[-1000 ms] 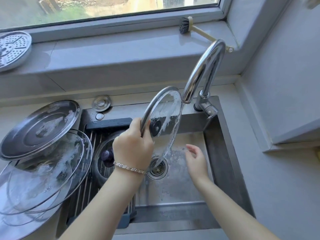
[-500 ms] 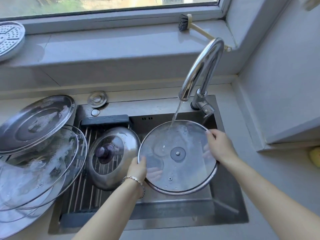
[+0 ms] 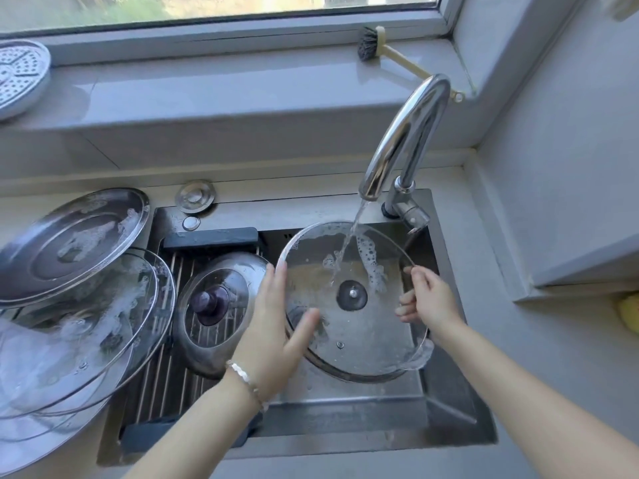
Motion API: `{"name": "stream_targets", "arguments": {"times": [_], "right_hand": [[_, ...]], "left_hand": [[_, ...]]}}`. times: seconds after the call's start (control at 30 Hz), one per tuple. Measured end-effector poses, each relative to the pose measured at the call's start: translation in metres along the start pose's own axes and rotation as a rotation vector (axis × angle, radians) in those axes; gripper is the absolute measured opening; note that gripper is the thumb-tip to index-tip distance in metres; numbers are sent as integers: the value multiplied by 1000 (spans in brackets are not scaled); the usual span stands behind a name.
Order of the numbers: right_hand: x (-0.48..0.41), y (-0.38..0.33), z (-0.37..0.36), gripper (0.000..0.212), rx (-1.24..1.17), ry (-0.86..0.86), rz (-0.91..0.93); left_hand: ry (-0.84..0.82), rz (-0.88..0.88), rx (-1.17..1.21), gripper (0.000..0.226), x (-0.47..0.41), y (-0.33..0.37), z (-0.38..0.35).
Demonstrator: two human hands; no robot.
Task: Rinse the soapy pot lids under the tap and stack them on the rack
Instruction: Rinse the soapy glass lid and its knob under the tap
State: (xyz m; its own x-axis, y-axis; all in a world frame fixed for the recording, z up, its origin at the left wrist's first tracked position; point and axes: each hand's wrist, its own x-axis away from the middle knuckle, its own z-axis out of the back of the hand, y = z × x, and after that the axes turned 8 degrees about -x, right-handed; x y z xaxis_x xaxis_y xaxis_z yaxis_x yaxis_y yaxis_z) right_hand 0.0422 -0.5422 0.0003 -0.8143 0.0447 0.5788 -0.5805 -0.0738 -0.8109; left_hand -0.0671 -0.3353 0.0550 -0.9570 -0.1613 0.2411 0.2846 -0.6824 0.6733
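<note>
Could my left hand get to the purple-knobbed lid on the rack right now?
Probably yes: the purple-knobbed lid lies right beside the left hand, nothing between them. But that hand supports the glass lid together with the right hand.

A dish brush (image 3: 369, 43) lies on the windowsill (image 3: 224, 84), with a perforated metal disc (image 3: 20, 74) at its left end. A yellow object (image 3: 629, 312), perhaps a sponge, sits on the bench (image 3: 553, 340).
</note>
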Motion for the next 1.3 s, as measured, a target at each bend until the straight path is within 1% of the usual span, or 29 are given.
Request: {"name": "stream_targets", "arguments": {"times": [0.03, 0.07, 0.1, 0.13, 0.17, 0.23, 0.3, 0.33, 0.37, 0.4, 0.43, 0.5, 0.57, 0.6, 0.67, 0.7, 0.77, 0.83, 0.87, 0.9, 0.93, 1.0, 1.03, 1.1, 1.13, 1.2, 1.23, 1.27, 1.3], "right_hand": [[2, 5, -1, 33, 5, -24, -80], [4, 7, -2, 33, 12, -48, -149], [5, 6, -2, 33, 25, -71, -205], [5, 3, -1, 35, 51, -96, -252], [6, -2, 0, 36, 90, -124, -293], [6, -14, 1, 38, 189, -188, -358], [6, -26, 1, 39, 296, -238, -397], [4, -32, 2, 38, 327, -243, -411], [1, -37, 5, 38, 323, -235, -425], [-2, -41, 8, 38, 293, -227, -443], [-4, -46, 11, 38, 233, -216, -460], [-3, -51, 14, 42, 114, -210, -451], [2, -49, 7, 50, 43, -200, -342], [8, -44, -2, 51, 98, -193, -246], [22, -29, -23, 49, 283, -190, -13], [27, -21, -35, 50, 350, -196, 102], [30, -6, -57, 55, 488, -175, 271], [33, -2, -73, 61, 670, -97, 451], [38, -3, -78, 63, 780, -74, 582], [45, -2, -84, 65, 844, -96, 717], [54, 1, -89, 66, 851, -173, 831], [70, 14, -97, 61, 780, -344, 902], [74, 18, -98, 57, 775, -380, 929], [69, 14, -96, 54, 802, -352, 1001], [64, 6, -95, 56, 809, -319, 1011], [56, -13, -100, 62, 778, -305, 930], [56, -20, -104, 61, 752, -305, 890], [59, -23, -107, 58, 733, -299, 897], [65, -20, -108, 54, 735, -297, 949]], "left_hand": [[5, -146, -258, 72, 5, -5, -1], [36, -280, -443, 72, 10, -10, -1], [67, -386, -574, 72, 13, -14, -2], [71, -464, -656, 74, 13, -16, -3], [83, -550, -700, 75, 10, -16, -4], [86, -728, -680, 72, 4, -15, -7], [45, -847, -577, 63, 0, -15, -13], [18, -851, -481, 59, 0, -16, -16], [-30, -796, -358, 56, 1, -13, -18], [-70, -696, -221, 56, 3, -11, -19], [-103, -550, -69, 59, 5, -8, -20], [-119, -179, 283, 67, 8, 4, -23], [-54, 158, 666, 63, 2, 11, -30], [-30, 287, 793, 56, -3, 14, -33], [10, 453, 942, 41, -13, 19, -35], [23, 500, 1010, 39, -16, 21, -35], [50, 546, 1101, 42, -19, 25, -35], [77, 570, 1120, 46, -23, 29, -31], [90, 582, 1121, 48, -26, 30, -28], [107, 590, 1116, 51, -29, 30, -26], [122, 591, 1099, 53, -31, 30, -23], [137, 571, 1087, 55, -31, 31, -19], [132, 563, 1104, 54, -29, 32, -18], [96, 546, 1193, 53, -25, 34, -18], [88, 539, 1247, 54, -24, 36, -18], [72, 522, 1302, 58, -25, 37, -14], [75, 518, 1324, 59, -26, 37, -12], [92, 517, 1353, 58, -28, 37, -9], [112, 511, 1393, 56, -29, 37, -6]]}}
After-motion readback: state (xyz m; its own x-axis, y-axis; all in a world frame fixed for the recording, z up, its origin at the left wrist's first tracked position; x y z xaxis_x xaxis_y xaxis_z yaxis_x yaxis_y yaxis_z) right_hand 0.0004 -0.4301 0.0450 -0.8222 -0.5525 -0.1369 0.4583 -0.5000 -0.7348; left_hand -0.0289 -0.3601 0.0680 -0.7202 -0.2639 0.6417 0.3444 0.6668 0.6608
